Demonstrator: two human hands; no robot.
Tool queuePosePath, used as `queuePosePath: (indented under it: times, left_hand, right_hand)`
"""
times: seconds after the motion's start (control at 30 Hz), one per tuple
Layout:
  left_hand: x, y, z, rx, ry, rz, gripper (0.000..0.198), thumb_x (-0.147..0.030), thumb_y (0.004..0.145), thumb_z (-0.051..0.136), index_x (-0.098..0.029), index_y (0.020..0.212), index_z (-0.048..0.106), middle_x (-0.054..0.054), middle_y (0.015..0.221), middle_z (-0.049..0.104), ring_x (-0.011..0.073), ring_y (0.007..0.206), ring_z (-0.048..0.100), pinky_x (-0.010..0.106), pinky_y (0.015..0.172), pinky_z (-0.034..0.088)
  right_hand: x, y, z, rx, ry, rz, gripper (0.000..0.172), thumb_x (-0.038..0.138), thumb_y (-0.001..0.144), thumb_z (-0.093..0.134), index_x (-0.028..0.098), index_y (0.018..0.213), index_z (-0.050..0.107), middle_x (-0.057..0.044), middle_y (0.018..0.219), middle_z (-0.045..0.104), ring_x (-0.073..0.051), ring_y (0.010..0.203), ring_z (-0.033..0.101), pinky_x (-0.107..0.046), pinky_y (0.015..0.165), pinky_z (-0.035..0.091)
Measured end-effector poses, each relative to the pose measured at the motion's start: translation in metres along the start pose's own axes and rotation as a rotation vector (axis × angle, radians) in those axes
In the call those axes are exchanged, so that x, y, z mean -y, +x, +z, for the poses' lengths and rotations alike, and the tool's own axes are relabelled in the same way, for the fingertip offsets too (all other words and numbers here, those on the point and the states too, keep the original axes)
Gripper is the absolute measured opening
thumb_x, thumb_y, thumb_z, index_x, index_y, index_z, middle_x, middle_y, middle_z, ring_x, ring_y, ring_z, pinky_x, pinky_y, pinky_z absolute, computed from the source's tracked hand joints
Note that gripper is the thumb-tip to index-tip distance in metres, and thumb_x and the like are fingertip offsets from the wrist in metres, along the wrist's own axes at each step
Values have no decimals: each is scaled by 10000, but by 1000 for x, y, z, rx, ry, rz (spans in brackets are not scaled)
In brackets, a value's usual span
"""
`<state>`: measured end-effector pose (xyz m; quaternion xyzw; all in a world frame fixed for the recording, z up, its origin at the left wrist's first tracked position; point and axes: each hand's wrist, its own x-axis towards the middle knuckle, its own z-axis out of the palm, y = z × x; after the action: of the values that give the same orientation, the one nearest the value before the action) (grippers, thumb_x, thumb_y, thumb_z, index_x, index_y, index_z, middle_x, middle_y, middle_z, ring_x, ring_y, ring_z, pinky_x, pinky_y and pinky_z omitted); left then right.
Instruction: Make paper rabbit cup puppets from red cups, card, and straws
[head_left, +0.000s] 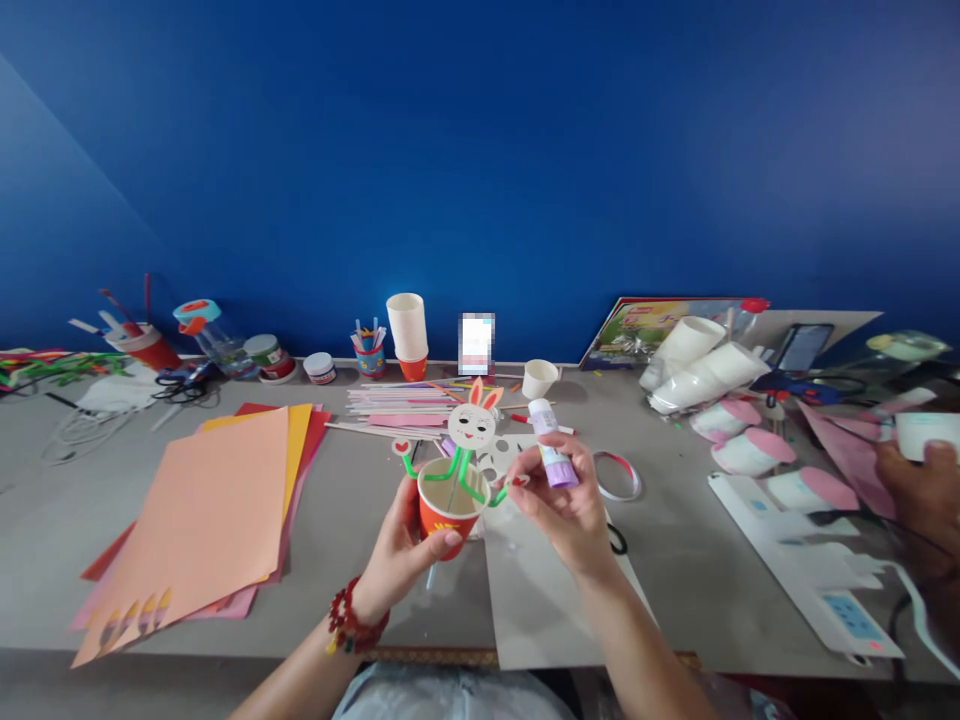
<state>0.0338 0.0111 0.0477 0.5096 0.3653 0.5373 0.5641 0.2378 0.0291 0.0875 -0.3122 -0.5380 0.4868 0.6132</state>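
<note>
My left hand (409,545) is wrapped round a red paper cup (448,515) with a white inside. A paper rabbit face (474,427) with orange ears stands above the cup on green bent straws (463,470). A white disc with a red heart (401,448) ends the left straw arm. My right hand (566,500) is closed, with a purple and white glue stick (553,445) held upright between its fingers. Its thumb and forefinger also pinch the right heart disc (517,481) at the end of the other straw arm. A straw tip shows below the cup.
Coloured paper sheets (202,500) are stacked at the left. Straws (397,405) lie behind the cup, near stacked white cups (406,325). White paper (555,590) and a tape roll (617,476) lie right of centre. A power strip (795,565) and another person's hand (926,490) are far right.
</note>
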Motion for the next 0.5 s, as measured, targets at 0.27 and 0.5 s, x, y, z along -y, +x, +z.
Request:
queuePosePath:
  times: [0.27, 0.5]
  left_hand:
    - [-1, 0, -2, -18, 17, 9, 665, -342, 713, 822, -214, 1296, 529, 101, 1216, 661, 264, 1106, 644, 320, 936, 524]
    - [0, 0, 2, -19, -44, -14, 652, -302, 714, 823, -224, 1291, 530, 91, 1205, 669, 258, 1092, 649, 304, 922, 528]
  right_hand:
    - [-3, 1, -1, 64, 36, -22, 417, 155, 884, 664, 348, 1187, 452, 28, 881, 642, -129, 803, 627, -285, 754, 528]
    - [-2, 0, -2, 60, 37, -4, 429, 152, 878, 678, 332, 1196, 454, 26, 871, 645, -129, 792, 636, -281, 734, 527]
